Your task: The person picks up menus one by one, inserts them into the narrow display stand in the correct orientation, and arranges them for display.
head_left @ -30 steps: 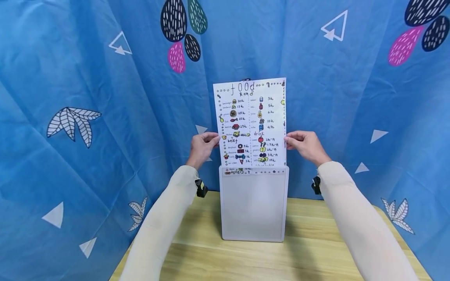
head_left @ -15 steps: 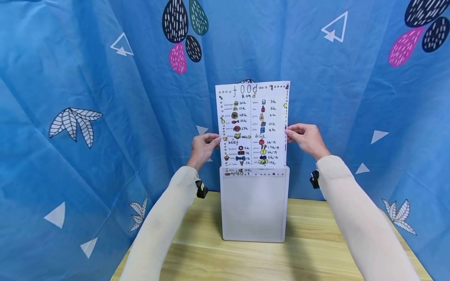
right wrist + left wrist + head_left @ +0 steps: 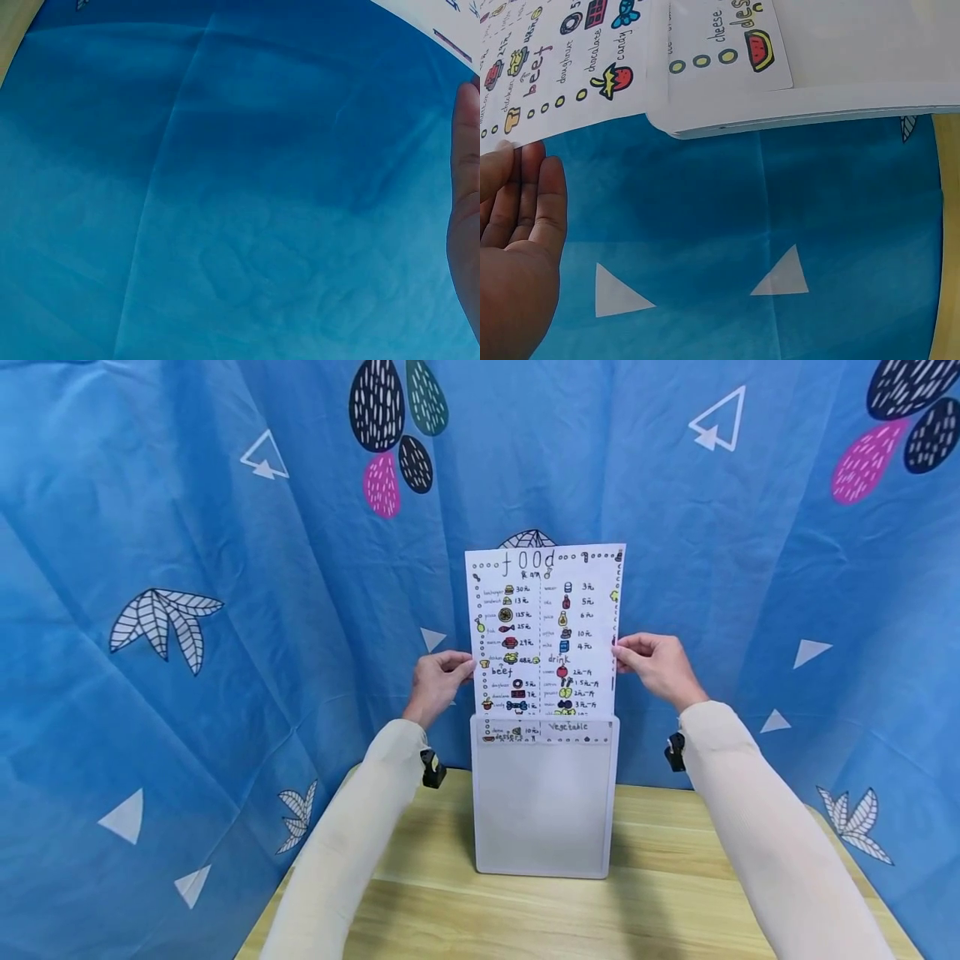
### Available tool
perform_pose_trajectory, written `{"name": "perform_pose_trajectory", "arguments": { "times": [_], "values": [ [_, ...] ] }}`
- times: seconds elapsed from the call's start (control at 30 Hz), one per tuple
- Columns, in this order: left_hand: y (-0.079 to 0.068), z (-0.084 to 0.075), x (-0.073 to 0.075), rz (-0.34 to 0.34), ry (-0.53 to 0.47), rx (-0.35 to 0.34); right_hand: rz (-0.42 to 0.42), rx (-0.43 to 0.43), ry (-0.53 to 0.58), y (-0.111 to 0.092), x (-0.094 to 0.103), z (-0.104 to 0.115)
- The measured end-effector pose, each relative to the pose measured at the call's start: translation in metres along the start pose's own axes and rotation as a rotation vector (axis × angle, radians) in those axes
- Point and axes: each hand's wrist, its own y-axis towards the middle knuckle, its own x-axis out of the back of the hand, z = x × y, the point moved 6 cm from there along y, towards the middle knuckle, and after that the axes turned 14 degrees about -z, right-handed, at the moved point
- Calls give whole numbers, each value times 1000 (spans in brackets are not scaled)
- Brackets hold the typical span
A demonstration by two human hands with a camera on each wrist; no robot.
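Note:
A white paper menu (image 3: 546, 627), headed "food" with small coloured drawings and prices, stands upright between both hands. Its lower strip shows through the clear front of a display stand (image 3: 542, 802), inside the stand's top opening. My left hand (image 3: 437, 683) pinches the menu's left edge between thumb and fingers. On the opposite edge, at about the same height, my right hand (image 3: 656, 667) pinches the paper. The left wrist view shows the menu's corner with a watermelon drawing behind the clear panel. In the right wrist view only part of the right hand (image 3: 466, 165) and a paper corner show.
The stand rests upright on a light wooden table (image 3: 675, 868). Close behind it hangs a blue curtain (image 3: 285, 610) with leaf and triangle prints, which also runs along both sides. A black wrist camera (image 3: 432, 768) sits on the left sleeve, another on the right.
The menu has moved slightly down, and a little more of its lower edge shows behind the stand's front. Both hands keep hold of its edges; the right one rose briefly, then came down.

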Motion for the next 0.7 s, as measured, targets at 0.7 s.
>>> {"name": "perform_pose_trajectory", "arguments": {
  "times": [0.7],
  "values": [
    [-3,11,-2,2,43,10,8,-4,11,-5,-3,-7]
  ]
}}
